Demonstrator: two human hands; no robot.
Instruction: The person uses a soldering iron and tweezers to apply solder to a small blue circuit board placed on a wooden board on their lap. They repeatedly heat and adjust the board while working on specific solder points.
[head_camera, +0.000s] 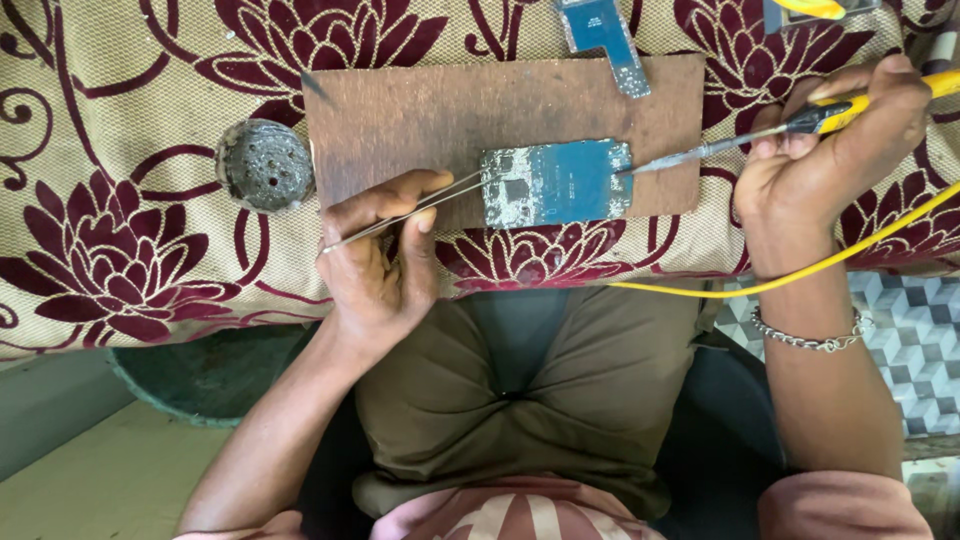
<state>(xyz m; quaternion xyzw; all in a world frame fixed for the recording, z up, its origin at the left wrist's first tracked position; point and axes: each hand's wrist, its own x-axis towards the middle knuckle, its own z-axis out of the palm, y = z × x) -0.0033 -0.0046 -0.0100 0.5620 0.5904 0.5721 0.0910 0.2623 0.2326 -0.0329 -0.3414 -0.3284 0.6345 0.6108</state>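
Note:
A blue circuit board (557, 183) lies on a brown wooden board (420, 110) near the table's front edge. My left hand (380, 255) pinches thin metal tweezers (410, 208), whose tips press on the circuit board's left end. My right hand (835, 145) grips a yellow-handled soldering iron (760, 135); its metal tip touches the circuit board's right edge. A yellow cord (800, 272) trails from the iron under my right wrist, which wears a metal bracelet.
A round grey metal holder (264, 165) sits left of the wooden board. A second blue circuit piece (605, 35) lies at the board's far edge. The table carries a beige cloth (120, 200) with maroon flowers. My lap is below the table edge.

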